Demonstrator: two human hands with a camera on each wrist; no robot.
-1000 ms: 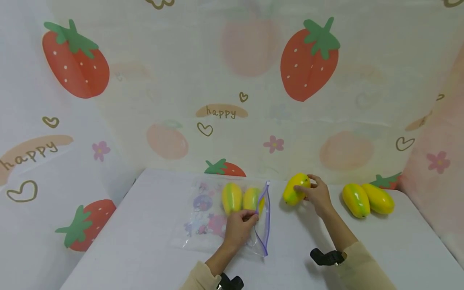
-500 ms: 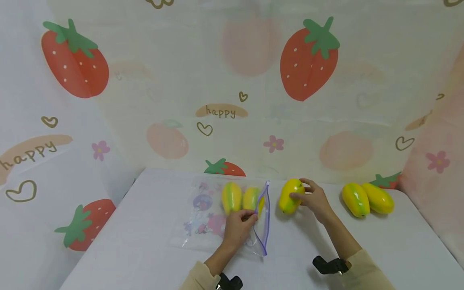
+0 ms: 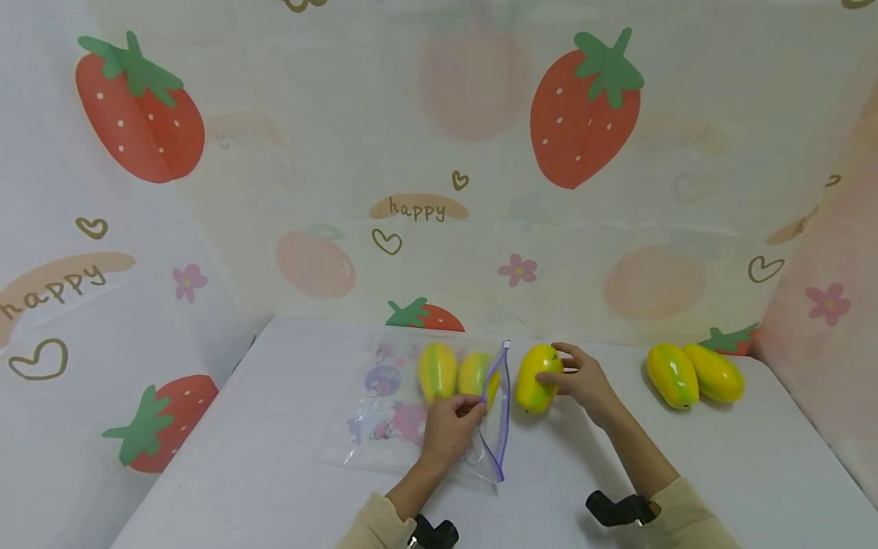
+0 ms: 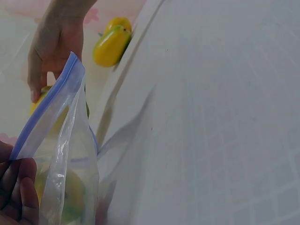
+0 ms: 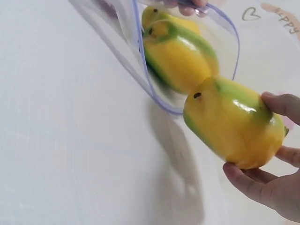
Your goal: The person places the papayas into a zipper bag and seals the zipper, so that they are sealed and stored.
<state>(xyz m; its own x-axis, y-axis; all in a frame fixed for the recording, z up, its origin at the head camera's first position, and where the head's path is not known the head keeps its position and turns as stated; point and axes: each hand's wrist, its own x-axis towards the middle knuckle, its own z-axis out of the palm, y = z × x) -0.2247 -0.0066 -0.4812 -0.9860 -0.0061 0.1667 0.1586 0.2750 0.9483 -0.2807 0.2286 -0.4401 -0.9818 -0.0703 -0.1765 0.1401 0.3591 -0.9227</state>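
My left hand pinches the upper edge of a clear zip bag with a purple closure and printed cartoon figures. The mouth of the bag gapes to the right. Two yellow-green papayas lie inside, the nearer papaya plain through the opening in the right wrist view. Between fingers and thumb, my right hand holds another papaya just outside the purple rim. In the right wrist view this papaya points one end at the opening and overlaps the fruit inside. The left wrist view shows it partly behind the bag's film.
Two more papayas, one leaning against the other, lie at the right of the white table. A cloth backdrop printed with strawberries rises behind the table. Black wrist cameras sit on both forearms.
My right hand has carried its papaya left and a little toward me, up to the bag's mouth. The left hand keeps its pinch on the bag, nearly still.
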